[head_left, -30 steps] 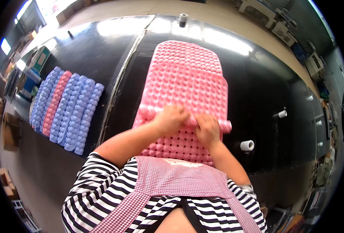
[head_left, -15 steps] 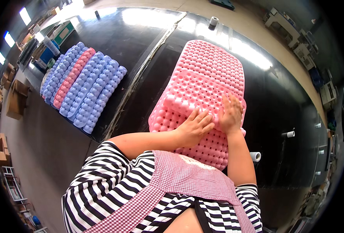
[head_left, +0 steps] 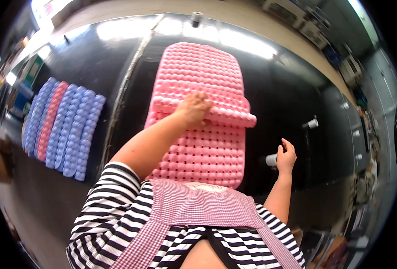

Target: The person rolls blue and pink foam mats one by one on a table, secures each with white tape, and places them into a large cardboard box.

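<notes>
A pink bubbled bath mat (head_left: 203,157) lies lengthwise before me on the dark table, stacked over another pink mat (head_left: 198,60) that shows at the far end. Its far part is folded over into a thick roll (head_left: 230,115) running across the middle. My left hand (head_left: 193,110) presses on that roll, fingers draped over it and thumb on the near side. Off to the right, away from the mat, my right hand (head_left: 287,157) hovers with fingers apart and nothing in them. Just left of it is a small white roll (head_left: 271,160).
Several rolled mats, mostly blue with one pink (head_left: 53,121), lie side by side at the left. A seam strip (head_left: 131,71) crosses the table (head_left: 279,89). Other small rolls stand at the far edge (head_left: 196,19) and lie at the right (head_left: 312,123).
My right hand has left the pink mat and moved right, beside the small white roll. My left hand stays on the mat's rolled part. The whole view has shifted.
</notes>
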`<state>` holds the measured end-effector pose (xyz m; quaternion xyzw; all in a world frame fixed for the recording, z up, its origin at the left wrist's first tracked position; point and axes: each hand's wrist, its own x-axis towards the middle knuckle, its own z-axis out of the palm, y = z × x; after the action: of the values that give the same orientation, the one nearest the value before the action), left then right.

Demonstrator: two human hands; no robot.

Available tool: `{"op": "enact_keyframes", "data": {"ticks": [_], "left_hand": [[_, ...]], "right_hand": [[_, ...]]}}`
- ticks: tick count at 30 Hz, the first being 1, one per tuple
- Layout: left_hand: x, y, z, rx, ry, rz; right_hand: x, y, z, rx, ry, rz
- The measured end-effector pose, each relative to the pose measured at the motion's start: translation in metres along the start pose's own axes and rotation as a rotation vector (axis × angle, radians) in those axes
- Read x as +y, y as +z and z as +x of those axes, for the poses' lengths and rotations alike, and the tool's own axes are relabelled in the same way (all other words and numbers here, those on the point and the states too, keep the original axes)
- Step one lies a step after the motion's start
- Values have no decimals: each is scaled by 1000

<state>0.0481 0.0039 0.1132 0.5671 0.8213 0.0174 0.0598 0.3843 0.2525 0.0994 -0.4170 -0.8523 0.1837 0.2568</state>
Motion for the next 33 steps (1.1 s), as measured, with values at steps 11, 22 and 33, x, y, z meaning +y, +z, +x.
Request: {"op": "enact_keyframes", "data": {"ticks": [11, 22, 33], "left_hand": [[10, 1, -12, 93, -6, -31], [66, 50, -132, 363, 46, -43], [62, 52, -158, 402, -68, -150]], "right_hand": [[58, -5, 5, -483, 210, -270], [-137, 28, -48, -572, -167, 1391], [-166, 115, -66, -723, -39, 1377]]}}
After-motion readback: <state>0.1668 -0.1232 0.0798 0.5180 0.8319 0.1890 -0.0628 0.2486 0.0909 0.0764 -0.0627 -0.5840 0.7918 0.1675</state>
